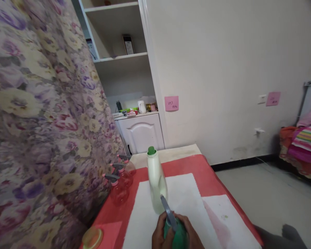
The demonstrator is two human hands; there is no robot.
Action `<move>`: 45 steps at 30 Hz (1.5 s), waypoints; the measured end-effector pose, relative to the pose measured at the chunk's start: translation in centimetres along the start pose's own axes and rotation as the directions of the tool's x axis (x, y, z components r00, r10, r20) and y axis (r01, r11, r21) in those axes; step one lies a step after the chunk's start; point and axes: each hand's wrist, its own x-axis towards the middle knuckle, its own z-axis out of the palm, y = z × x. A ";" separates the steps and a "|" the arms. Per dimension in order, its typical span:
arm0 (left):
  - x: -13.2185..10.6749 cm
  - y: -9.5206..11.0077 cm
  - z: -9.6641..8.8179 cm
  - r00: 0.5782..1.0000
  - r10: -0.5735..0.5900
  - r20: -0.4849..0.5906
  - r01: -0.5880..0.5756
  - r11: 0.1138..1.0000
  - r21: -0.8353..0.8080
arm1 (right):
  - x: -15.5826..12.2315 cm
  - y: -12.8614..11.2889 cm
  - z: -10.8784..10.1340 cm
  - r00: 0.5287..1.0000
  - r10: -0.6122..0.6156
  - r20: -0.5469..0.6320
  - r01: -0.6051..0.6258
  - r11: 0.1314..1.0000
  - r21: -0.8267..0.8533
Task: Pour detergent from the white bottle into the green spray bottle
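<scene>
A green spray bottle (180, 235) with a grey spray head (168, 211) is between my two hands at the bottom of the view. My left hand (160, 230) wraps its left side, and my right hand (188, 228) closes round the right side. Just beyond them a tall pale green jug (155, 176) stands upright on a white sheet (188, 197), with a green piece (151, 150) at its mouth. The spray head overlaps the jug's lower part from my viewpoint; I cannot tell whether they touch. The lower ends of both hands are cut off by the frame.
Several clear pink spray bottles (119, 193) stand along the left edge of the red-covered table (186, 166). A round yellowish lid or jar (92, 238) sits near the front left. A floral curtain (41, 121) hangs close on the left. Another white sheet (230, 214) lies at right.
</scene>
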 end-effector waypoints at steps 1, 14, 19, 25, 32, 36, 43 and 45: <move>-0.1 -0.1 0.1 1.000 0.013 -0.013 -0.013 1.000 0.005 | -0.2 0.0 0.3 0.999 0.005 -0.040 -0.007 0.999 -0.033; 0.1 0.3 -1.2 0.989 -0.043 0.140 0.042 0.999 0.008 | -0.3 0.3 -0.4 0.999 -0.033 0.019 0.034 0.998 -0.051; 0.1 0.8 -0.3 0.997 -0.071 0.003 0.071 0.997 -0.033 | -0.5 1.3 -0.2 0.999 -0.028 0.023 0.031 0.994 -0.105; -0.2 0.4 1.2 0.986 -0.093 -0.140 0.079 0.992 -0.098 | -1.1 -0.2 0.9 0.989 0.036 -0.143 -0.085 0.933 -0.350; -0.4 -0.2 1.3 0.996 0.011 -0.086 -0.008 0.999 0.032 | -1.2 -1.7 1.9 0.956 0.069 -0.286 -0.194 0.879 -0.436; -0.2 0.4 0.2 0.997 -0.009 0.080 0.005 0.999 0.054 | -1.2 -1.0 1.4 0.977 0.041 -0.208 -0.124 0.906 -0.404; 0.6 1.3 -0.3 0.989 -0.131 0.065 0.132 0.991 -0.012 | -0.7 -0.6 0.1 0.995 0.071 -0.066 -0.085 0.963 -0.256; 0.9 1.2 -0.3 0.987 -0.148 0.056 0.151 0.987 -0.048 | -0.3 -1.4 -0.9 0.994 0.102 0.046 -0.092 0.981 -0.173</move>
